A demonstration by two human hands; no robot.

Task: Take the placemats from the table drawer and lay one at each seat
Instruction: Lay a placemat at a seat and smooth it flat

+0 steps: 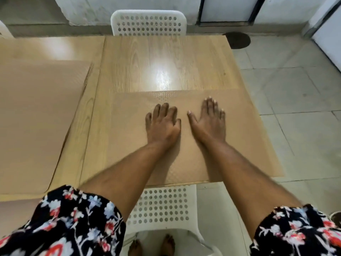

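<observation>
**Placemat pressed flat at the near seat**

Hands laid palm-down on a tan, finely dotted rectangular placemat [230, 137] at the 6 o'clock edge of the pale wood-grain worktop [162, 61]. Left hand [162, 124] has its fingers [164, 109] slightly curled, tips touching the mat; right hand [210, 122] lies flatter, fingers spread and extended. Neither hand grips anything; both rest open on the sheet. The mat sits squarely before the white perforated plastic chair [162, 206] at 6 o'clock, its right edge reaching the worktop's right edge. A second tan placemat [36, 117] lies at 9 o'clock on the adjoining section of worktop, well apart from the first. A matching white perforated chair [147, 23] stands at 12 o'clock, with bare wood before it. The drawer is not visible.

Step in hand, by judgement: smoothing and squaring the mat at this seat. The next move likely calls for lifting both hands clear, fetching another mat, and laying it toward 12 o'clock, aligned with the far chair.
</observation>
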